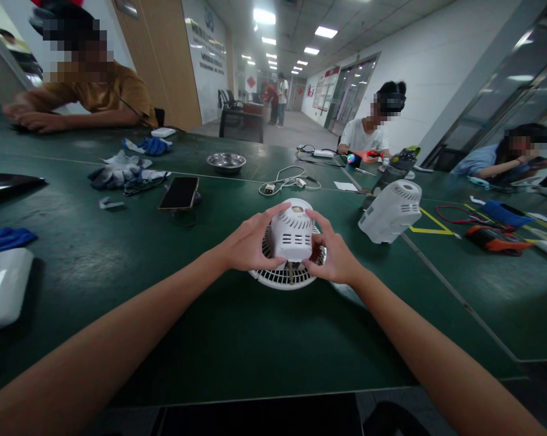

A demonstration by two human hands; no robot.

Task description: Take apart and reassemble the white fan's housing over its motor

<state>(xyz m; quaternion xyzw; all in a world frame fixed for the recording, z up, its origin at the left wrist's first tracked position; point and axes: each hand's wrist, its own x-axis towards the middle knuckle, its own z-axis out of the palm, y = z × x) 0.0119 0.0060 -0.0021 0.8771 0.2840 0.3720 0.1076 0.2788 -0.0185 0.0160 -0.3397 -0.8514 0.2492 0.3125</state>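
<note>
Fingers of left hand (251, 242) and right hand (334, 251) pinch white housing (293, 233) from both sides, above round grille (285, 281); bowl (226, 162) beyond.

2 wht vented housings (292, 236), 1 rnd grille (280, 281), 1 metal bowl (226, 162), 3 ppl (366, 134) at grn tbl (200, 345)

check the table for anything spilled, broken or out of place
Nothing looks spilled or broken. The blue-and-white gloves lie in a crumpled heap left of the metal bowl, slightly untidy, and a bent scrap sits loose nearby.
</note>
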